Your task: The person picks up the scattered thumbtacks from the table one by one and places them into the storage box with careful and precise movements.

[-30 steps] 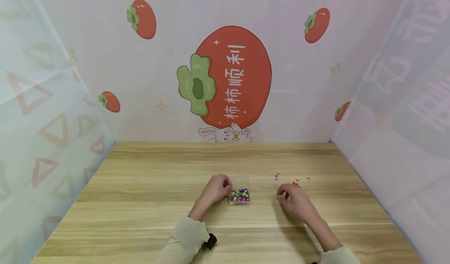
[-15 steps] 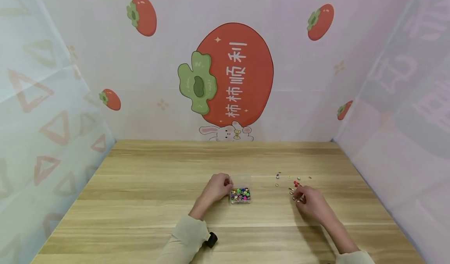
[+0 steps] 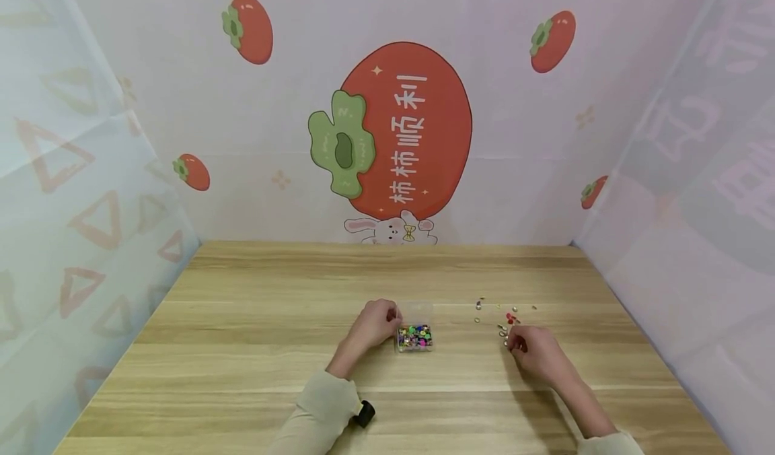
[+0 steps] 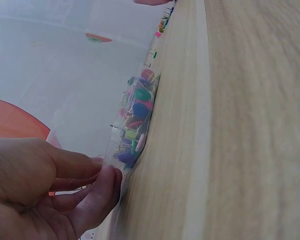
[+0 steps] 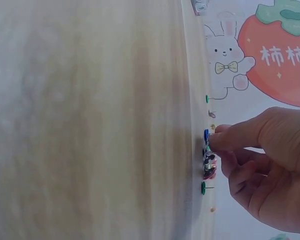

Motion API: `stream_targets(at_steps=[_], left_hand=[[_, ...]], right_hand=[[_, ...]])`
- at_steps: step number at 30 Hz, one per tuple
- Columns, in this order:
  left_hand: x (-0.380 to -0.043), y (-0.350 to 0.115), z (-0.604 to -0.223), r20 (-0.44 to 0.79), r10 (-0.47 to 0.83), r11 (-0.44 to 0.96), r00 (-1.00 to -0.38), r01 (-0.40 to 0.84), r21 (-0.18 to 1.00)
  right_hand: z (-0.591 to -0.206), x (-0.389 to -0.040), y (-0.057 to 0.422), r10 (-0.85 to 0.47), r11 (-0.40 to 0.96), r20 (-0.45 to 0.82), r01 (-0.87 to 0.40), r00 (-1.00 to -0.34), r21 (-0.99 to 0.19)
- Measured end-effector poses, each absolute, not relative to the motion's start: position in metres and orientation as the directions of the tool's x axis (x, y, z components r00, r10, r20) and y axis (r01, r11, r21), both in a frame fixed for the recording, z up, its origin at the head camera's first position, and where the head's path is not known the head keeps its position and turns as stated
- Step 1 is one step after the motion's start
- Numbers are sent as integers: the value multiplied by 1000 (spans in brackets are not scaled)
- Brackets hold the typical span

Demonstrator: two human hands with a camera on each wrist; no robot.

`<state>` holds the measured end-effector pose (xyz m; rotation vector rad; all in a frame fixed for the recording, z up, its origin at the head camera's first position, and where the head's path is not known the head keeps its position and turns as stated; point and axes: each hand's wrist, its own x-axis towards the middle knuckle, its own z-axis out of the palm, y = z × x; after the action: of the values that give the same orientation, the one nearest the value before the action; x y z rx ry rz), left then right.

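Item 1: small clear plastic box, rectangular (image 3: 415, 350), approx. mid-desk; its transparent lid (image 3: 416, 311) is sitting open on the far side. Box is holding a mixed lot of thumbtacks w/ round heads, incl. green, blue, pink & purple, metal pins showing.

Item 2: L hand (image 3: 377, 322), at box's left edge. Thumb & fingers are pinching the clear plastic near the corner; grip is narrow.

Item 3: loose thumbtacks, assorted, metal pins, scattered on desk to the right of the box. Red-headed ones (image 3: 511, 318) are lying just beyond the R hand. One green round-headed tack (image 5: 204, 188) is resting head down, pin up; a second green one (image 5: 207, 99) is lying likewise, apart from the cluster.

Item 4: R hand (image 3: 535, 348), over the near side of the loose lot. Thumb & index are bunching close together at a blue-headed tack (image 5: 206, 135); fingertips partly hidden, so can't tell if it is actually being pinched.

Item 5: desk, light wood-grain top (image 3: 272, 408), carrying all the above.

Item 6: white backdrop w/ large red persimmon print (image 3: 418, 125), hanging behind the desk; white rabbit print (image 3: 390, 230) is showing below the fruit.
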<state>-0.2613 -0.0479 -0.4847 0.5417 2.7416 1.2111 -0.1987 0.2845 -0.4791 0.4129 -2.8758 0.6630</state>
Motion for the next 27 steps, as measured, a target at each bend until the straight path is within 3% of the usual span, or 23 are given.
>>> stream_targets(at_steps=[6,14,27], left_hand=[[-261,-48,-485,47,355,626,-934,274,730],[-260,-48,-484,42,354,628,-934,271,729],[-262,-49,-485,43,358,622,-933,273,734]], right_hand=[[-476,-198,281,-239,865,262,-328,-935,-381],[-471,-196,276,-224,871,187,-282,-957,-402],[-468,-198,260,-268,856,183,-321,-946,-406]])
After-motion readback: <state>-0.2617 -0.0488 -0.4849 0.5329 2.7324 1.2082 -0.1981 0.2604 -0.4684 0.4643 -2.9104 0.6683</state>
